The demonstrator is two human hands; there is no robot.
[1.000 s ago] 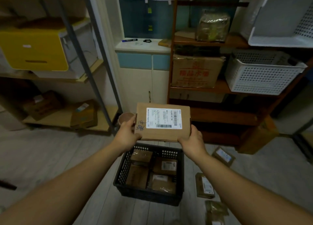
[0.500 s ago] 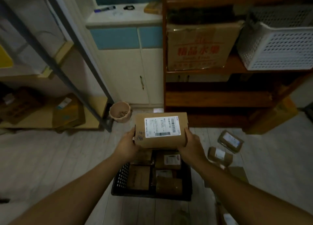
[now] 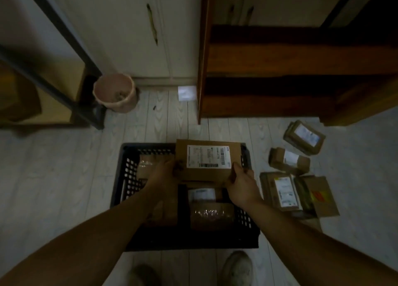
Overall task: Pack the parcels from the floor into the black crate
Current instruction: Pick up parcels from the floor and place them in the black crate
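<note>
Both hands had the labelled parcel (image 3: 207,160), one at each short end: the left hand (image 3: 163,173) curled round its left edge, the right hand (image 3: 243,182) pinching the near right corner, thumb on top. The parcel sat level and label up, its long axis running side to side, straight ahead of the person. It hung over the far right part of the black crate (image 3: 127,178), its far edge about level with the far rim. The spot it needed looked to lie directly below, on the packed parcels (image 3: 201,194), so a straight lowering seemed enough, no turn. Whether it already touched them, I couldn't tell. Neither hand was nearer. The loose parcels (image 3: 284,192) waited on the floor just right of the crate.
</note>
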